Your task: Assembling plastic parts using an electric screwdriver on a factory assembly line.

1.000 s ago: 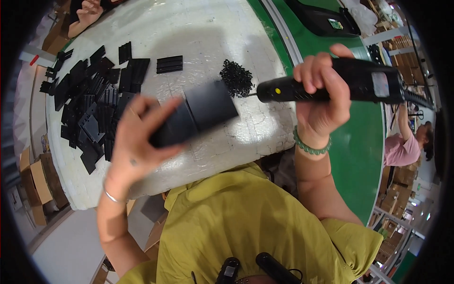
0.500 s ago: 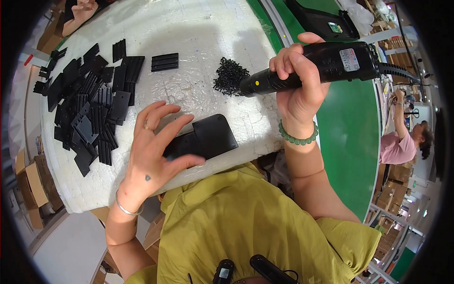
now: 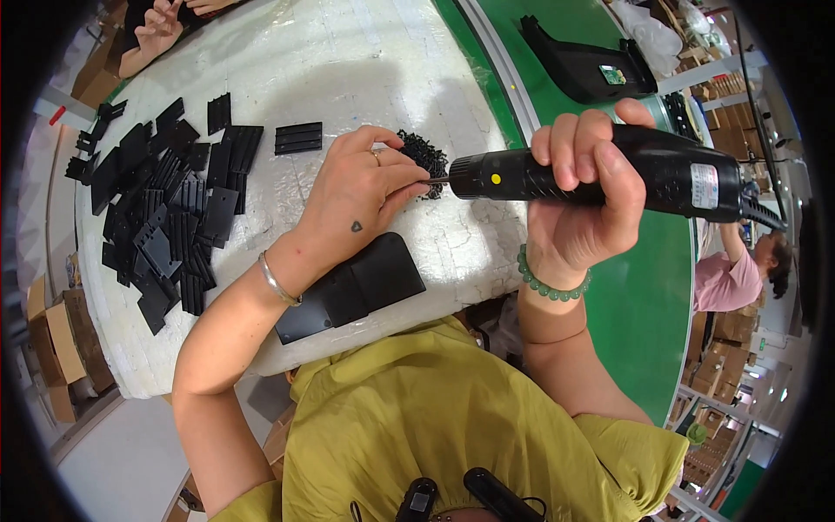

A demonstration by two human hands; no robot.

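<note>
My right hand (image 3: 584,196) is wrapped round a black electric screwdriver (image 3: 487,177), held level with its bit pointing left. My left hand (image 3: 352,191) is closed in a pinch at the tip of the bit; whatever sits between the fingertips is too small to make out. Just behind those fingertips lies a heap of small black screws (image 3: 421,150), partly covered by the hand. Below my left wrist, two flat black plastic pieces (image 3: 379,271) rest joined or overlapping near the table's front edge.
Many flat and grooved black plastic parts (image 3: 165,204) are piled on the left of the white-covered table (image 3: 348,78). One grooved black piece (image 3: 298,137) lies apart from them. Another person's hands (image 3: 158,28) are at the far left. A black housing (image 3: 574,70) sits on the green surface (image 3: 639,339).
My left hand has moved up and right from the flat black pieces and closed at the bit's tip. The screwdriver has shifted slightly right and nearer to me, off the screw heap.
</note>
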